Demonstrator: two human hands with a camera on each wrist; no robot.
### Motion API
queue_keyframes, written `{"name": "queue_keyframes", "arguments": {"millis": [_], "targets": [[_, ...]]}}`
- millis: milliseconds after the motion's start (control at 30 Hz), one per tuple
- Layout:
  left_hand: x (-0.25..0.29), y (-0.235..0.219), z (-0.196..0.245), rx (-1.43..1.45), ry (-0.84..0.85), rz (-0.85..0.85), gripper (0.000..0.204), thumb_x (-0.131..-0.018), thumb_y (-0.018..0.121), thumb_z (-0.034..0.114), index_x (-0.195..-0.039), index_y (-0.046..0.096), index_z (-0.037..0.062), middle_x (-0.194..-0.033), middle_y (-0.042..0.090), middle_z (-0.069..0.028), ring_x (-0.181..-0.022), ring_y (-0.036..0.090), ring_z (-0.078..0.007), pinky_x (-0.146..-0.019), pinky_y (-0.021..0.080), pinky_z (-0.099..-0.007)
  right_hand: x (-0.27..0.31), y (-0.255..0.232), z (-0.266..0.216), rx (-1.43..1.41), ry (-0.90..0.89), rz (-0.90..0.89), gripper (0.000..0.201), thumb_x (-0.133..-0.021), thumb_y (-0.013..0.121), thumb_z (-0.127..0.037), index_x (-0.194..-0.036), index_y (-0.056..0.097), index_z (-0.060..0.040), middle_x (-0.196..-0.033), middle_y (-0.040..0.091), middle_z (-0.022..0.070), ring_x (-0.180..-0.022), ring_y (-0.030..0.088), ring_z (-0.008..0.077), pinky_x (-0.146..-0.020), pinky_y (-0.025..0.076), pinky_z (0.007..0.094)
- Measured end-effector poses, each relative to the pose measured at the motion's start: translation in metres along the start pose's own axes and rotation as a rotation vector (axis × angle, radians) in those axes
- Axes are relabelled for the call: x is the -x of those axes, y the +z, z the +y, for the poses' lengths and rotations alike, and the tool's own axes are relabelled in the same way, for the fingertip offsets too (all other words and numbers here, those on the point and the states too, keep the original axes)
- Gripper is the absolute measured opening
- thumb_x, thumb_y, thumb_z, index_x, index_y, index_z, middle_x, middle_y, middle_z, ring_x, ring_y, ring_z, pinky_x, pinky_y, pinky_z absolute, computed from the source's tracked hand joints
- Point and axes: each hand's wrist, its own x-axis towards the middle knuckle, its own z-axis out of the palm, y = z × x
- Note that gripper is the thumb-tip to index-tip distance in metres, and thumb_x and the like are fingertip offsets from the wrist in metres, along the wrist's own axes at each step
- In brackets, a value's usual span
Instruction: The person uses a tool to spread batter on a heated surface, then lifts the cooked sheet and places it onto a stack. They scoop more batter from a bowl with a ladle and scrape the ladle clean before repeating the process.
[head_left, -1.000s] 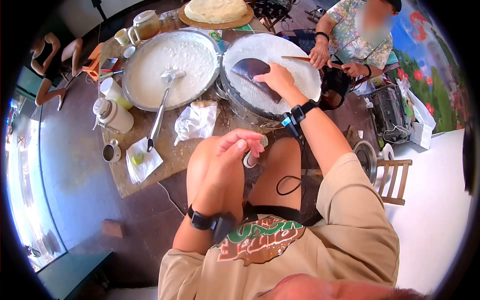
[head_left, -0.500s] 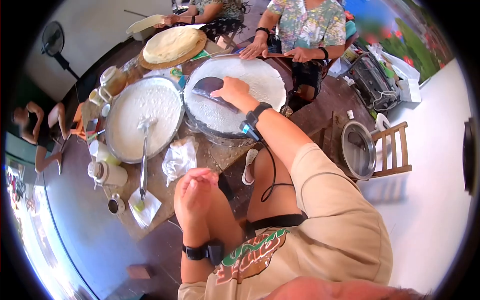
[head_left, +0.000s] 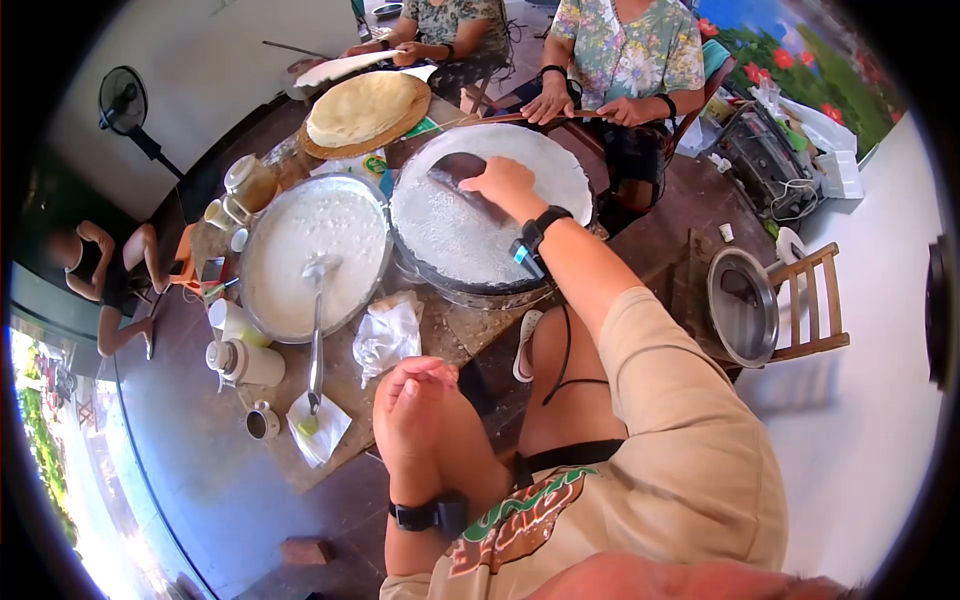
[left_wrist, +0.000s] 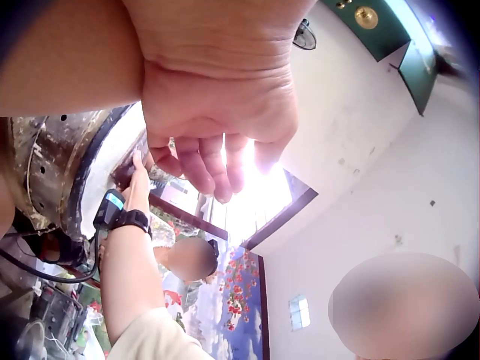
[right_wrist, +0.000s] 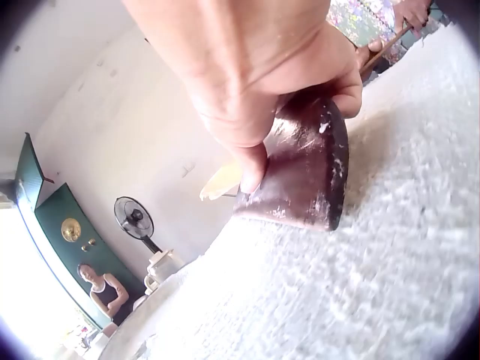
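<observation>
In the head view, my right hand grips a dark, curved scraper over the round griddle. A thin layer of white batter covers the griddle's top. Seen from the right wrist, the thumb lies on the scraper's near face and the other fingers wrap behind its upper edge. The scraper's lower edge is right at the batter. My left hand is held above the left knee, fingers loosely bent and nothing in them; the left wrist view shows the same relaxed fingers.
Left of the griddle stands a wide basin of batter with a ladle in it. A crumpled white bag, a flask and a metal cup are nearby. Behind lies a stack of flatbreads. Two people sit across.
The head view has swung upward, bringing more of the people opposite into sight. My right hand keeps its grip as the scraper's angle on the griddle changes. My left hand stays near the knee.
</observation>
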Motion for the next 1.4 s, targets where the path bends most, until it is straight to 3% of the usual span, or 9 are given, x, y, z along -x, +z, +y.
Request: {"name": "queue_keyframes", "arguments": {"millis": [300, 367, 500, 633, 733, 833, 1067, 1267, 1400], "targets": [[0.000, 0.007, 0.010, -0.059, -0.043, 0.057, 0.036, -0.090, 0.053, 0.032, -0.107, 0.057, 0.0002, -0.081, 0.060, -0.0087, -0.076, 0.054, -0.0177, -0.080, 0.038, -0.0365, -0.008, -0.026, 0.064, 0.017, 0.158, 0.030, 0.068, -0.066, 0.067, -0.058, -0.103, 0.064, -0.0006, -0.102, 0.064, 0.0211, -0.097, 0.061, 0.0356, -0.079, 0.049, 0.0417], [0.000, 0.005, 0.014, -0.059, -0.042, 0.057, 0.037, -0.090, 0.054, 0.033, -0.106, 0.057, 0.0000, -0.081, 0.060, -0.0090, -0.076, 0.054, -0.0178, -0.080, 0.039, -0.0363, -0.005, -0.037, 0.066, 0.089, 0.029, 0.131, 0.065, -0.065, 0.071, -0.052, -0.108, 0.061, -0.0043, -0.101, 0.065, 0.0183, -0.097, 0.061, 0.0351, -0.080, 0.048, 0.0426], [-0.001, -0.001, 0.015, 0.004, -0.066, 0.021, 0.039, -0.088, 0.057, 0.033, -0.104, 0.058, -0.0019, -0.087, 0.061, -0.0100, -0.082, 0.054, -0.0177, -0.081, 0.040, -0.0316, -0.010, -0.023, 0.049, -0.138, -0.426, 0.243, 0.035, -0.074, 0.067, -0.017, -0.108, 0.060, -0.0110, -0.099, 0.065, 0.0148, -0.093, 0.060, 0.0343, -0.078, 0.048, 0.0420], [-0.001, 0.004, 0.020, 0.038, -0.115, 0.014, 0.037, -0.087, 0.057, 0.032, -0.103, 0.059, -0.0021, -0.091, 0.061, -0.0098, -0.084, 0.055, -0.0177, -0.081, 0.041, -0.0295, -0.005, 0.008, 0.011, -0.088, -0.929, 0.099, 0.042, -0.070, 0.055, 0.003, -0.110, 0.059, -0.0080, -0.099, 0.063, 0.0152, -0.092, 0.060, 0.0344, -0.080, 0.047, 0.0425], [0.000, 0.003, 0.017, 0.077, -0.075, -0.003, 0.036, -0.087, 0.057, 0.031, -0.102, 0.059, -0.0014, -0.091, 0.061, -0.0097, -0.084, 0.055, -0.0180, -0.081, 0.041, -0.0296, 0.013, 0.043, 0.009, -0.139, -1.008, 0.248, 0.048, -0.066, 0.051, 0.010, -0.108, 0.061, -0.0103, -0.105, 0.063, 0.0122, -0.096, 0.059, 0.0330, -0.084, 0.047, 0.0407], [-0.001, -0.002, 0.018, 0.032, -0.081, 0.006, 0.037, -0.086, 0.057, 0.032, -0.103, 0.059, -0.0010, -0.091, 0.061, -0.0097, -0.084, 0.055, -0.0180, -0.081, 0.041, -0.0298, 0.032, 0.024, 0.007, -0.108, -0.837, 0.011, 0.051, -0.066, 0.050, 0.012, -0.109, 0.061, -0.0114, -0.113, 0.062, 0.0086, -0.103, 0.058, 0.0301, -0.091, 0.046, 0.0394], [-0.004, -0.007, 0.014, 0.075, -0.022, -0.005, 0.036, -0.087, 0.056, 0.032, -0.104, 0.059, 0.0003, -0.084, 0.061, -0.0111, -0.076, 0.054, -0.0193, -0.079, 0.039, -0.0360, 0.051, 0.033, 0.028, -0.039, -0.924, 0.037, 0.053, -0.066, 0.050, 0.013, -0.114, 0.057, -0.0089, -0.121, 0.058, 0.0076, -0.116, 0.053, 0.0279, -0.100, 0.041, 0.0417], [0.000, -0.011, 0.013, 0.099, 0.034, -0.020, 0.040, -0.087, 0.058, 0.031, -0.106, 0.058, -0.0044, -0.088, 0.060, -0.0108, -0.083, 0.054, -0.0184, -0.078, 0.041, -0.0304, 0.096, 0.025, 0.041, 0.006, -0.920, 0.066, 0.042, -0.074, 0.048, 0.007, -0.112, 0.058, -0.0076, -0.120, 0.059, 0.0102, -0.114, 0.054, 0.0287, -0.098, 0.040, 0.0445], [-0.001, -0.011, 0.011, 0.057, 0.040, -0.025, 0.037, -0.091, 0.052, 0.031, -0.109, 0.055, -0.0009, -0.081, 0.059, -0.0101, -0.076, 0.054, -0.0187, -0.082, 0.040, -0.0366, 0.126, 0.022, 0.056, 0.016, -0.904, 0.078, 0.042, -0.075, 0.048, 0.006, -0.113, 0.058, -0.0074, -0.121, 0.058, 0.0105, -0.115, 0.053, 0.0291, -0.098, 0.040, 0.0438]]}}
